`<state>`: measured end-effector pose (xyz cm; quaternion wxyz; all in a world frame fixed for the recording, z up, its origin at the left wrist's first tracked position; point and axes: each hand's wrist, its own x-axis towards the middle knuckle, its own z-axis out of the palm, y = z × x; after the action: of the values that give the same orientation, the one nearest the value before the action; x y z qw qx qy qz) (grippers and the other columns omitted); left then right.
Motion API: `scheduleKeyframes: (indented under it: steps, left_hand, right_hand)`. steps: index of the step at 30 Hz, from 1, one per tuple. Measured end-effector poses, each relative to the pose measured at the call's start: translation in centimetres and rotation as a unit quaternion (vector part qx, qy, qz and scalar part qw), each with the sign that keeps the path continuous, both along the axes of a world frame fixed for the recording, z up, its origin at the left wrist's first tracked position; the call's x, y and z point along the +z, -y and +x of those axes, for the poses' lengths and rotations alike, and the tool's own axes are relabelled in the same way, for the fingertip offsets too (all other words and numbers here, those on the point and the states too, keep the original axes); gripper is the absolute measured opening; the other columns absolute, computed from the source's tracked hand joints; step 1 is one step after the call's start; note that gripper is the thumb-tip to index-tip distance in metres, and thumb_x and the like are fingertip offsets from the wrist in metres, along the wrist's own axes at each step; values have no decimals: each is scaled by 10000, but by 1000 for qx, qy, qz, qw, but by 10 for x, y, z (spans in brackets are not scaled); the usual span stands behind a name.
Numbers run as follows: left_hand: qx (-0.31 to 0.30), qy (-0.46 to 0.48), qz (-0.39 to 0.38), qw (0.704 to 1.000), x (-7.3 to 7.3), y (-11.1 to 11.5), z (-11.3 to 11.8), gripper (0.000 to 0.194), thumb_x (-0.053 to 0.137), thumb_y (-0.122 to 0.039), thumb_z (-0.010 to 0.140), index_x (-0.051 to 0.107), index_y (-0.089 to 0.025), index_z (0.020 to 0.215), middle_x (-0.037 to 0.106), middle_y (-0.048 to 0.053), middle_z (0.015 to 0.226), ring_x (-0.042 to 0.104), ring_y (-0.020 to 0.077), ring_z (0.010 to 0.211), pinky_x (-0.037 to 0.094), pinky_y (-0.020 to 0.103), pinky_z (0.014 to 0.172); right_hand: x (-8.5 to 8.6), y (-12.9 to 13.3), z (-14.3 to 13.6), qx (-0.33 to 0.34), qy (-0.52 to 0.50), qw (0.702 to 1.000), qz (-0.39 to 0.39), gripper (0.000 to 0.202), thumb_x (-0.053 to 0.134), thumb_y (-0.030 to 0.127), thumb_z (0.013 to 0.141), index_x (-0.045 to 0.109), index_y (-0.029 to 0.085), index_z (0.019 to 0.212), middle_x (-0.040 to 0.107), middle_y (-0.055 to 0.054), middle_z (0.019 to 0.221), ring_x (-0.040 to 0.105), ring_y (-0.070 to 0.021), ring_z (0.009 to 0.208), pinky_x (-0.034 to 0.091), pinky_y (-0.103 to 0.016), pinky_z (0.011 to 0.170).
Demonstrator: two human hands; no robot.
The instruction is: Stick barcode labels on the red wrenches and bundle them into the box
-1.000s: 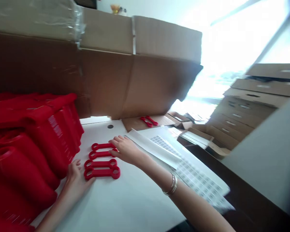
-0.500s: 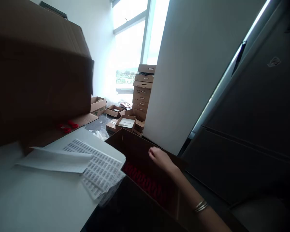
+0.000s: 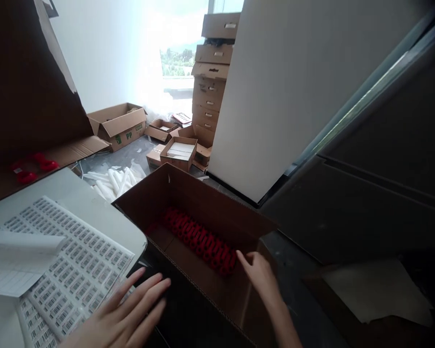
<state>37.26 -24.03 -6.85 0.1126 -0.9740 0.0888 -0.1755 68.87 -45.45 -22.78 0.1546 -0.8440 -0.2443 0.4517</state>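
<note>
An open brown cardboard box [image 3: 217,205] stands on the floor beside the white table [image 3: 76,200]. A row of red plastic parts [image 3: 199,239] lies along its bottom. My right hand [image 3: 261,275] reaches into the box, fingers spread, fingertips touching the near end of the red row. My left hand [image 3: 130,314] rests flat with fingers apart at the table's corner, on the edge of a sheet of barcode labels [image 3: 72,261]. Neither hand holds anything.
A large brown carton [image 3: 25,96] stands on the table at left, with red parts [image 3: 32,169] on its flap. Open cardboard boxes [image 3: 119,123], white tubes [image 3: 110,179] and a stack of flat cartons [image 3: 212,72] sit on the floor. A white panel [image 3: 293,87] leans behind the box.
The view has swung right and down from the table to the floor box. My right hand has left the red parts on the table and dropped into the box; my left hand now rests at the table corner.
</note>
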Motion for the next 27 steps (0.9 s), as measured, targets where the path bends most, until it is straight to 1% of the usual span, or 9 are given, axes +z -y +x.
scheduleKeyframes:
  steps: [2,5,8,11,15,19,24,26,27]
  left_hand:
    - [-17,-75,35,996,-12,8,31,394,497,-314,1019,616,-198,1376,601,39,1465,459,213,1414,140,413,1276]
    - [39,-145,57,987,-59,26,73,447,576,-289,956,642,-99,1355,651,151,1381,595,293,1285,329,467,1188]
    - [21,-216,56,975,-107,44,105,513,678,-306,904,628,-125,1382,744,141,1178,680,274,1137,333,480,1206]
    - [8,-297,53,953,-131,51,125,331,720,-328,902,724,-135,1171,771,78,932,731,246,931,461,541,1083]
    - [-63,-355,37,932,-135,47,130,194,718,-331,922,716,-155,841,710,-16,719,724,196,823,510,523,1016]
    - [-145,-335,21,931,-127,56,121,200,773,-311,873,725,-187,724,708,-38,656,728,196,814,380,586,1149]
    - [-204,-256,2,945,-121,103,115,191,859,-382,750,748,-344,599,667,-62,533,721,248,865,327,612,1196]
    - [-214,-210,-10,954,-117,121,114,47,764,-390,840,804,-384,816,742,-54,674,711,254,959,398,581,1148]
    - [-212,-186,-16,959,-113,128,113,148,686,-368,898,801,-385,990,786,-40,825,704,258,1016,413,575,1131]
  right_hand:
    - [-22,16,13,-45,19,996,-78,484,592,520,985,627,130,1269,639,-157,1292,634,-278,1142,507,-496,987]
    - [-58,32,13,-83,24,979,-186,397,598,472,997,637,159,1237,670,-109,1200,667,-238,1025,556,-460,902]
    - [-88,45,2,-96,24,964,-249,332,588,447,1010,660,185,1200,680,-99,1199,671,-223,1018,561,-448,908]
    - [-112,53,-8,-100,26,959,-265,339,597,445,1006,659,177,1204,678,-98,1213,673,-225,1039,560,-443,916]
    - [-136,62,-22,-97,36,962,-254,336,584,449,1013,666,177,1192,684,-98,1209,677,-218,1030,561,-434,918]
    - [-141,85,-29,-86,47,965,-244,338,577,473,1012,692,181,1138,709,-97,1165,686,-220,1028,556,-432,927]
    - [-113,133,-21,-66,30,965,-251,299,574,472,1012,708,213,1076,724,-85,1092,704,-216,957,589,-399,841]
    - [-95,150,-17,-57,30,968,-241,253,637,487,968,706,279,1094,709,-81,1132,699,-252,1016,605,-385,768]
    - [-86,156,-15,-52,34,971,-231,237,674,487,941,703,316,1102,697,-80,1151,688,-277,1072,605,-374,726]
